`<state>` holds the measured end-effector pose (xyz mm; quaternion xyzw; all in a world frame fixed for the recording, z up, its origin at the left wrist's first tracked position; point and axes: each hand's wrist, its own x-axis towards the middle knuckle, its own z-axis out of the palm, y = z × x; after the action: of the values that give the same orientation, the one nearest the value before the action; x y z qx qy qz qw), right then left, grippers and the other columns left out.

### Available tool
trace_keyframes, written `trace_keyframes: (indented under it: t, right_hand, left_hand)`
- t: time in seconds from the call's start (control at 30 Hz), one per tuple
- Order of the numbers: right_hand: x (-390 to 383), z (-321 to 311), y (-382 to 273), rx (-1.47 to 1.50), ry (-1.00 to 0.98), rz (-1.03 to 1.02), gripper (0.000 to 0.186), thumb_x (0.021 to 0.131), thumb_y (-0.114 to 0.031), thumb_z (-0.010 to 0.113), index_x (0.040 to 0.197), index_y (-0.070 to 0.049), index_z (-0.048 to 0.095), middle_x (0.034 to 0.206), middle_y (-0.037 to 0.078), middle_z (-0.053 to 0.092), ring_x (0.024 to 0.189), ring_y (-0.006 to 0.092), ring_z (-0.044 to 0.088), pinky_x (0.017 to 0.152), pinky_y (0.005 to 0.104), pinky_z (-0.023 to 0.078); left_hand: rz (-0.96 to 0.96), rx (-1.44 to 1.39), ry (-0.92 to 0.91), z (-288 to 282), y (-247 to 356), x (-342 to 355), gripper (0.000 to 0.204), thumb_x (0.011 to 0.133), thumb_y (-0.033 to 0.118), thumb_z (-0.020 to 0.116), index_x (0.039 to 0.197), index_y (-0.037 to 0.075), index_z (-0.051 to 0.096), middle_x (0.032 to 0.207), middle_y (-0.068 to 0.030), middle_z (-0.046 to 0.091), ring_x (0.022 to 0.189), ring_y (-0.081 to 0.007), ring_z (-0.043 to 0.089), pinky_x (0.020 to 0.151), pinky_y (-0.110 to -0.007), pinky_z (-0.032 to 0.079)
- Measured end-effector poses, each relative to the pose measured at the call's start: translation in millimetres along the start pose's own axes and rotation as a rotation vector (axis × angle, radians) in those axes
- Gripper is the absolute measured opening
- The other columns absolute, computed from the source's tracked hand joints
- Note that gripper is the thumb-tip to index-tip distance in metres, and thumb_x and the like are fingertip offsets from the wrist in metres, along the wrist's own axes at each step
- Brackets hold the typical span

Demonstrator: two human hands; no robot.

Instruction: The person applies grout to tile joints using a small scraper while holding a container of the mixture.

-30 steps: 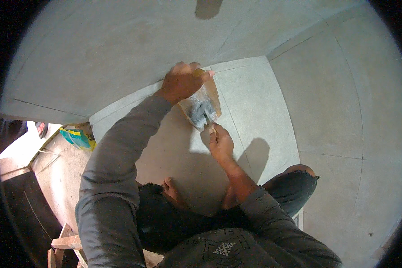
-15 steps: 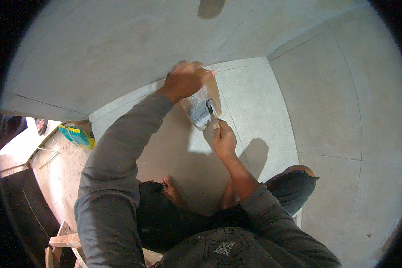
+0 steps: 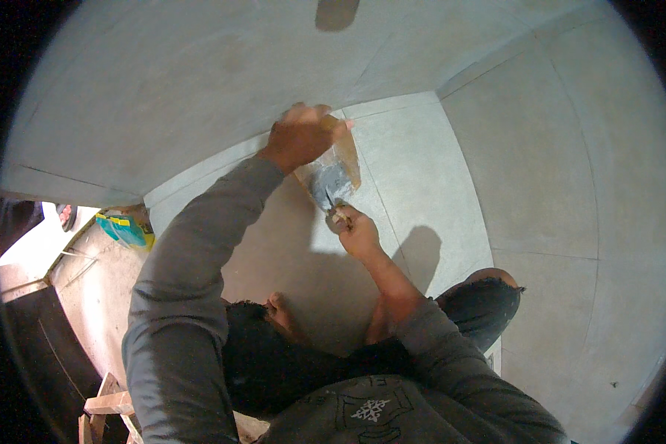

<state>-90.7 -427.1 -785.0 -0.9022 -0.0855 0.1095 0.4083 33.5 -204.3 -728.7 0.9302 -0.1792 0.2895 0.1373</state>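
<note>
My left hand [image 3: 303, 137] is closed over the far end of a brownish, shiny, flat-looking holder [image 3: 353, 169], which tapers towards me just above the floor tiles; its exact kind is unclear. Wet grey paste [image 3: 331, 180] is spread across its near part. In my right hand [image 3: 360, 235] is a small spatula [image 3: 340, 215], pinched near its pale handle. The spatula's thin, dark blade points away from me, at the near edge of the paste. Whether the blade tip touches the paste is hard to tell.
Grey tiled walls rise ahead [image 3: 200, 96] and on the right [image 3: 540, 163], meeting the pale floor tiles [image 3: 407, 148]. A green and yellow bag [image 3: 126, 231] lies at the left by a bright opening. Wooden pieces [image 3: 109, 403] stand at the lower left. My bare foot [image 3: 280, 311] rests on the floor.
My right hand has drawn the spatula left and slightly towards me, from the middle of the paste to its near edge. My left hand and the holder have stayed nearly in place.
</note>
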Motion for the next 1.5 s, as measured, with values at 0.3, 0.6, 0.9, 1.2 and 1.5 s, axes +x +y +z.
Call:
trace_keyframes:
  t: [0.3, 0.6, 0.9, 1.2, 1.5]
  right_hand:
    - [14.3, 1.1, 8.3, 0.072, 0.034, 0.019, 0.023, 0.085, -0.02, 0.06, 0.105, -0.01, 0.067, 0.099, 0.017, 0.067, 0.092, 0.0359, 0.065, 0.078, 0.04, 0.051]
    - [15.4, -11.2, 6.9, 0.117, 0.033, 0.196, 0.021, 0.085, -0.016, 0.063, 0.103, -0.005, 0.068, 0.094, 0.019, 0.068, 0.088, 0.0266, 0.067, 0.077, 0.0334, 0.05]
    - [19.1, -18.2, -9.4, 0.317, 0.047, 0.235, 0.025, 0.085, -0.016, 0.065, 0.102, 0.003, 0.067, 0.088, 0.01, 0.069, 0.08, 0.0176, 0.063, 0.072, 0.0286, 0.048]
    - [15.2, -15.8, 0.1, 0.36, 0.069, 0.326, 0.024, 0.086, -0.014, 0.063, 0.103, 0.003, 0.066, 0.089, 0.012, 0.068, 0.084, 0.0205, 0.063, 0.079, 0.029, 0.048]
    - [10.8, -33.3, -28.8, 0.815, -0.08, 0.705, 0.019, 0.093, -0.016, 0.053, 0.108, -0.007, 0.061, 0.07, 0.007, 0.06, 0.04, 0.0074, 0.041, 0.033, 0.0218, 0.026]
  left_hand:
    - [-0.095, -0.186, -0.078, -17.7, 12.4, 5.7, 0.05, 0.085, 0.051, 0.059, 0.083, 0.001, 0.066, 0.077, -0.0182, 0.065, 0.074, -0.0374, 0.062, 0.065, -0.047, 0.052]
    - [-0.035, -0.108, 0.035, -8.3, 15.5, 4.1, 0.041, 0.086, 0.046, 0.06, 0.078, 0.006, 0.068, 0.071, -0.014, 0.064, 0.064, -0.0334, 0.062, 0.057, -0.043, 0.052]
    - [0.117, 0.005, -0.054, -23.3, 7.2, -0.9, 0.022, 0.082, 0.02, 0.063, 0.103, 0.022, 0.067, 0.088, -0.0063, 0.064, 0.072, -0.0264, 0.063, 0.059, -0.038, 0.051]
    - [0.127, -0.014, 0.005, -16.9, 8.2, 1.9, 0.024, 0.082, 0.019, 0.061, 0.106, 0.021, 0.067, 0.087, -0.0054, 0.063, 0.073, -0.0258, 0.062, 0.06, -0.038, 0.049]
    - [0.057, 0.0, -0.065, -25.9, 5.7, -0.6, 0.024, 0.084, 0.018, 0.06, 0.107, 0.022, 0.066, 0.088, -0.0071, 0.063, 0.074, -0.0276, 0.063, 0.06, -0.04, 0.05]
